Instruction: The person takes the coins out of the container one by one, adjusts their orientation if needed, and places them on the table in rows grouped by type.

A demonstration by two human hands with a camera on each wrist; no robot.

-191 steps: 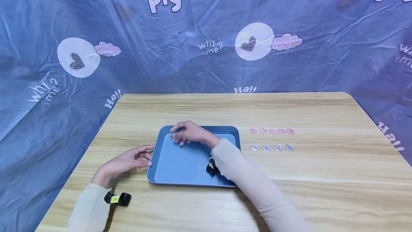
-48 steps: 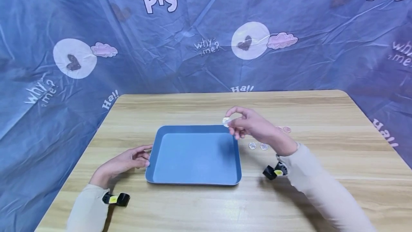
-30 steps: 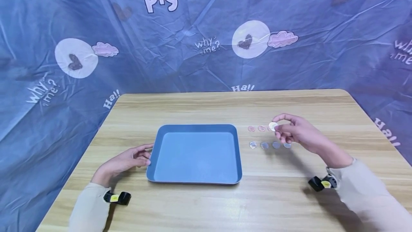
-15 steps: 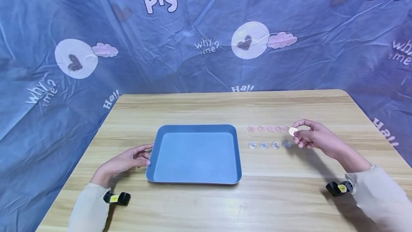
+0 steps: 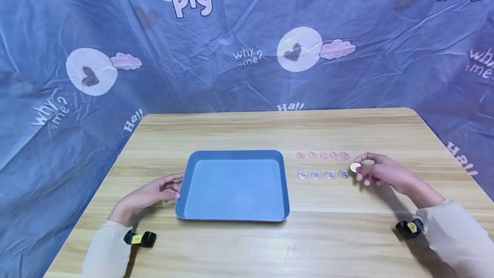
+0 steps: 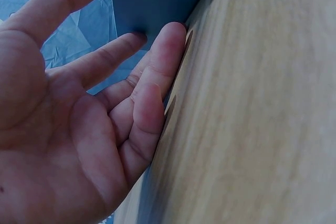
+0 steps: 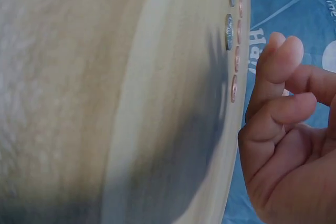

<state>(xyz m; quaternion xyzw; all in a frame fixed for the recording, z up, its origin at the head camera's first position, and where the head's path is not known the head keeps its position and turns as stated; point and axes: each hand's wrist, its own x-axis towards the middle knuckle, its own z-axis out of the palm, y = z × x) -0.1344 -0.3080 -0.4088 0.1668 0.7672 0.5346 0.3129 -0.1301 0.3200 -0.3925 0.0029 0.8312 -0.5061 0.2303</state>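
Observation:
In the head view my right hand [image 5: 386, 174] pinches a silvery coin [image 5: 355, 167] between thumb and forefinger, low over the table at the right end of a row of silver coins [image 5: 316, 175]. Behind that row lies a row of copper-coloured coins [image 5: 324, 155]. The right wrist view shows several coins edge-on, while the pinched one is hidden by the fingers. My left hand [image 5: 148, 196] rests beside the blue tray [image 5: 286, 192], its fingertips right at the left wall; the left wrist view shows fingers [image 6: 168, 51] loosely bent against the tray.
The wooden table [image 5: 231, 252] runs back to a blue printed cloth [image 5: 216, 76]. Black wrist cameras are strapped at both sleeves, the left one [image 5: 148, 238] close over the tabletop and the right one [image 5: 407, 229] above its shadow.
My right hand has taken the coin from the tray's back left corner, carried it right past both rows and lowered it by the silver row's end. The left hand has stayed at the tray.

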